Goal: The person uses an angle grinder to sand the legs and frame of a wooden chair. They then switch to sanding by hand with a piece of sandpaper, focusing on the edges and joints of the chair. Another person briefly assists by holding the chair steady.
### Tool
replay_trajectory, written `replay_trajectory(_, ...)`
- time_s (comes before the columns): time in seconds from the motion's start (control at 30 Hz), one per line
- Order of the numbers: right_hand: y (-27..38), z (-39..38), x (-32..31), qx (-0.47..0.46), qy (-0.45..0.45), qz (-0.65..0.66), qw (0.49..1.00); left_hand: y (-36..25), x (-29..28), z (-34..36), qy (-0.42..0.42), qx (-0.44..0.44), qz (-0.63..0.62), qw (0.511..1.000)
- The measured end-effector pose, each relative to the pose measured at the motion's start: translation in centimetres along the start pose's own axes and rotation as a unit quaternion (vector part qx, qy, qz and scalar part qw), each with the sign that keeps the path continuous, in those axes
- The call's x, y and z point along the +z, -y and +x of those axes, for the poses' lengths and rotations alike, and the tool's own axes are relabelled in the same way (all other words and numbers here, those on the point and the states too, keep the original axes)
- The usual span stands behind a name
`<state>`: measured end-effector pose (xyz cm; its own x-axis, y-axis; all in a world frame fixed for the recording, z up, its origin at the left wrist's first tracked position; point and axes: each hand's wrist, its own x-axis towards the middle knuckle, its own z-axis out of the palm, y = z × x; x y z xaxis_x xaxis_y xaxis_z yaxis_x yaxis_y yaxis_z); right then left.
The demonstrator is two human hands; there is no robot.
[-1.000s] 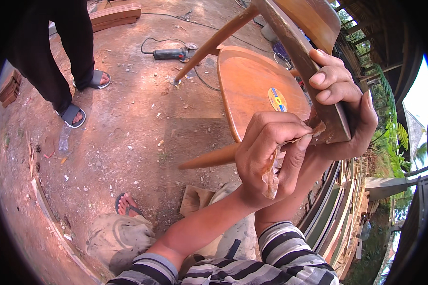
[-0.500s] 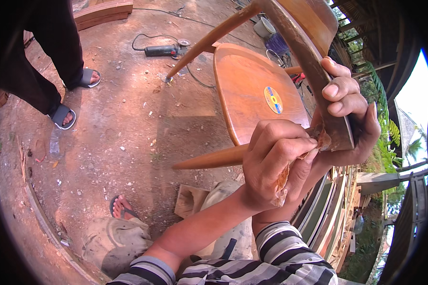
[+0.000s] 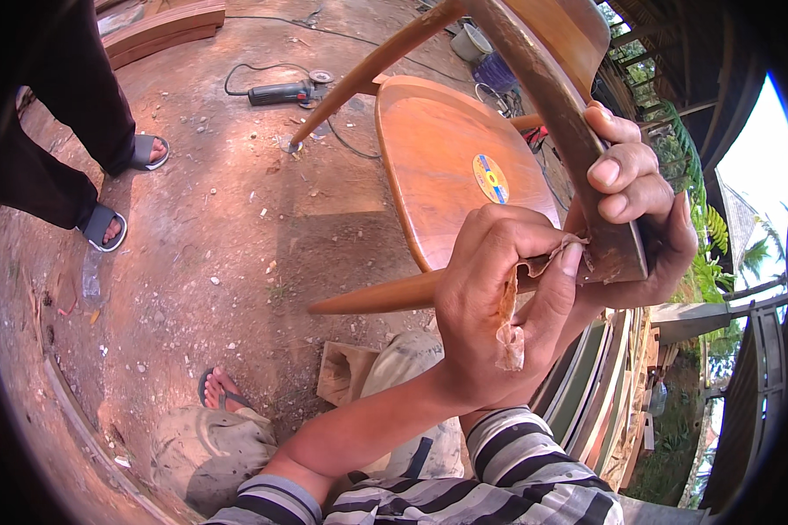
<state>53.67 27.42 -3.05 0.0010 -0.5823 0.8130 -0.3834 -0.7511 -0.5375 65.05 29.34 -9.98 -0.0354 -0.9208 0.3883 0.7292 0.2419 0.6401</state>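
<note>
A wooden chair is tilted in front of me, its brown seat [image 3: 420,166] bearing a round yellow and blue sticker [image 3: 491,178]. Its darker armrest [image 3: 552,109] slants down toward me, with a scuffed end. My right hand [image 3: 632,188] is wrapped round that end, fingertips over the near face. Between thumb and fingers, my closed left hand [image 3: 495,289] pinches a crumpled, partly see-through brown strip [image 3: 510,346]. One end of the strip meets the armrest by its worn tip; the other hangs out below the palm. The strip's exact kind does not show.
An angle grinder [image 3: 280,93] with its cord lies on the dirt floor behind the chair leg [image 3: 376,293]. At left stands another person in sandals [image 3: 105,227]. A wooden block [image 3: 346,372] sits near my knee. Stacked planks [image 3: 587,376] are at right, a bucket [image 3: 471,44] at the back.
My left thumb has shifted up to the armrest's edge, and the brown strip is folded differently between the fingers. The right hand keeps its hold. The whole view has slid slightly.
</note>
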Motion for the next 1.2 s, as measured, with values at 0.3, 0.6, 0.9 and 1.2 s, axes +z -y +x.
replay_trajectory(0.3,-0.2,0.0,-0.1,-0.013,0.006,-0.003,1.0,0.7,-0.3,0.2,-0.006,0.003,0.005,1.0)
replay_trajectory(0.6,-0.5,-0.2,-0.3,-0.01,0.016,0.006,1.0,0.7,-0.8,2.6,0.035,-0.174,-0.033,0.983)
replay_trajectory(0.9,-2.3,-2.1,1.7,0.146,-0.308,0.039,0.939,2.5,-1.5,5.7,0.135,-0.219,0.022,0.966)
replay_trajectory(1.2,-2.9,-6.4,-1.9,0.149,-0.004,0.276,0.95,3.8,-2.7,4.4,0.17,-0.341,-0.041,0.924)
